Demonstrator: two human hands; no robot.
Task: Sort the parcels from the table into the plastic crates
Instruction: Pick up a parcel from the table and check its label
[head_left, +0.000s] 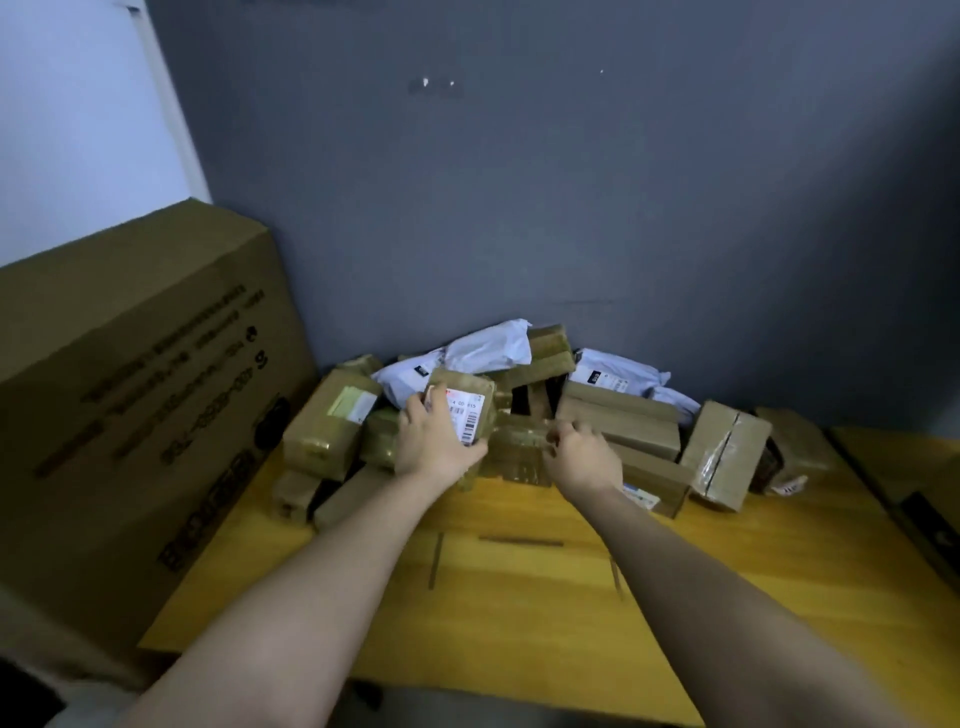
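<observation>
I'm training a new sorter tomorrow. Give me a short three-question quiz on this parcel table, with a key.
1. True or false: the left hand grips a small brown taped cardboard parcel with a white barcode label.
2. Multiple choice: what stands at the left edge of the yellow wooden table? A) a blue plastic crate B) a large brown cardboard carton with black print C) a metal trolley
3. Fill in: the soft parcels at the back of the pile, such as the white plastic mailer bag, lie against the dark grey ____.

Key: 1 true; 2 B; 3 wall. The right hand reaches into the pile; its grip is unclear.
</observation>
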